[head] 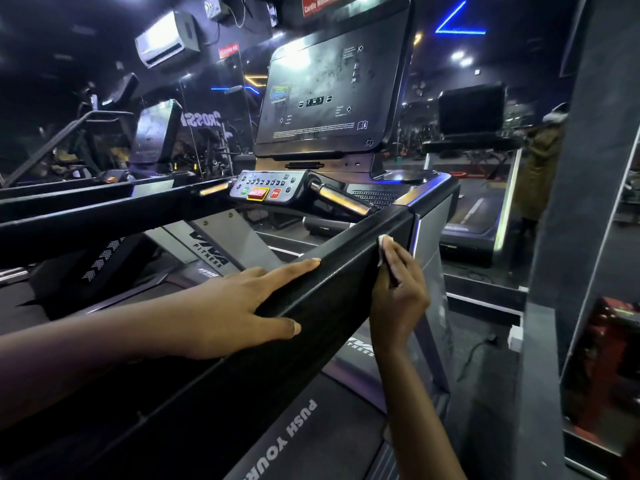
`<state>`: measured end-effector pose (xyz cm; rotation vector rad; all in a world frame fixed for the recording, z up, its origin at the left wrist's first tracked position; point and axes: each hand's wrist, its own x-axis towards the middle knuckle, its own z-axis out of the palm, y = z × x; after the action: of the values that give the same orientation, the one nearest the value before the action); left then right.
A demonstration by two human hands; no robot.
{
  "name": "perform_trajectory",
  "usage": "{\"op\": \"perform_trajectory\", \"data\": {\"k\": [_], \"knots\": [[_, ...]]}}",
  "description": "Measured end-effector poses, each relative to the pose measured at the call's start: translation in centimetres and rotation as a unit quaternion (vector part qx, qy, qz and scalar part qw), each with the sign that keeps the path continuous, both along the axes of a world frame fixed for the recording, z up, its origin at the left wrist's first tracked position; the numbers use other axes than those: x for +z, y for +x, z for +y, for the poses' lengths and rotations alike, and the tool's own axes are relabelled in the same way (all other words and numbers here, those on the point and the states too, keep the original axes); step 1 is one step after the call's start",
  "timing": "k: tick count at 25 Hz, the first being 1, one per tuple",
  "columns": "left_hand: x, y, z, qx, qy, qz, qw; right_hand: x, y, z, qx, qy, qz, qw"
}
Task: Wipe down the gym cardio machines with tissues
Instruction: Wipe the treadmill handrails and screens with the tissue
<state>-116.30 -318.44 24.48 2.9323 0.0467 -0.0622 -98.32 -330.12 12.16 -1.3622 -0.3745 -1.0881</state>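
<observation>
**Right hand point(398, 289) presses tissue point(383, 245) to treadmill handrail point(332, 282)**

Right hand reaches up from 5 o'clock and lies against the outer side face of the black handrail, just toward 3 o'clock of the middle of the view. Its fingers are close together and nearly straight. They press a small white tissue flat to the rail, and only the top edge of the tissue shows above the fingertips. The tissue sits near the rail's far end, just short of the grey corner housing.

Left hand point(242, 306) comes in from 8 o'clock and rests on the same rail nearer the camera. Its fingers lie stretched out along the top inner edge and its thumb lies on the outer face, with nothing held. The two hands are near each other but apart.

At 12 o'clock stands the treadmill's dark console screen point(325, 95), smeared and reflecting ceiling lights. Below it is a control panel point(268, 190) with red and green buttons, and a shiny metal grip bar point(341, 199) stands just beside the panel at its 3 o'clock. The belt point(311, 438) runs off at 6 o'clock and shows the printed word "PUSH".

A second treadmill point(471, 112) stands at 2 o'clock. A person in a long brown coat point(540, 168) stands beside it. An air conditioner point(166, 39) hangs at 11 o'clock and a blue light strip point(457, 22) glows at 1 o'clock.
</observation>
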Motion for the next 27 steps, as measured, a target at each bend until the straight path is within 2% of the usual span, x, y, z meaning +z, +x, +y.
{"op": "perform_trajectory", "data": {"k": [6,9,12,18,21,27], "knots": [[0.2,-0.1,0.0,-0.001,-0.006,0.010,1.000,1.1,4.8,-2.2,-0.010,-0.027,0.057,0.998],[0.1,-0.1,0.0,-0.005,-0.004,0.009,1.000,1.4,3.0,-2.5,-0.023,-0.117,-0.021,0.993],[0.0,-0.1,0.1,-0.005,-0.004,0.008,1.000,2.9,2.5,-2.8,-0.037,-0.212,-0.091,0.972],[0.0,0.1,0.2,-0.004,-0.011,0.013,1.000,5.6,9.2,-5.0,-0.061,-0.311,-0.023,0.948],[0.1,0.0,0.1,-0.002,-0.017,0.009,1.000,5.0,9.9,-4.9,-0.042,-0.268,0.007,0.962],[0.1,0.0,0.1,0.003,-0.013,0.017,1.000,0.4,3.2,-2.3,0.013,-0.059,0.057,0.996]]}}
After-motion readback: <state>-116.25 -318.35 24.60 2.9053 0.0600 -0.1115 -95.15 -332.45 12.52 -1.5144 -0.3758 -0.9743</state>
